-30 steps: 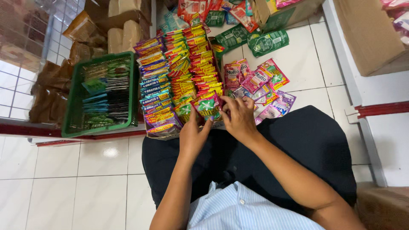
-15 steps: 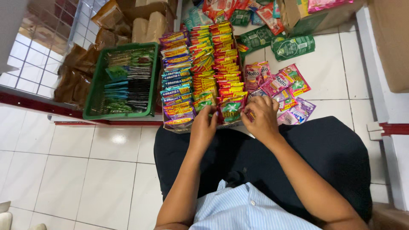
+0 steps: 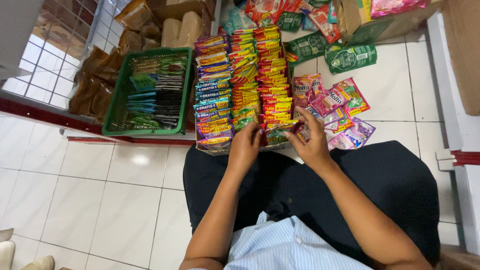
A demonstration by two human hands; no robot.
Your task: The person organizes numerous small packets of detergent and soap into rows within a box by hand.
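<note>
On the left I am viewing a green plastic basket (image 3: 116, 107), mesh-walled, holding flat dark and green packets. To its right, a cardboard tray (image 3: 210, 149) is carrying three packed rows of glossy sachets (image 3: 240, 75), purple, yellow and red; the filling appears mostly done. My left hand (image 3: 244, 146) and right hand (image 3: 311, 142) are pinching a small red-and-green sachet (image 3: 278, 133) at the near end of the red row, fingers narrow. Farther right, loose pink sachets (image 3: 336, 102) are lying unsorted on the white tile.
</note>
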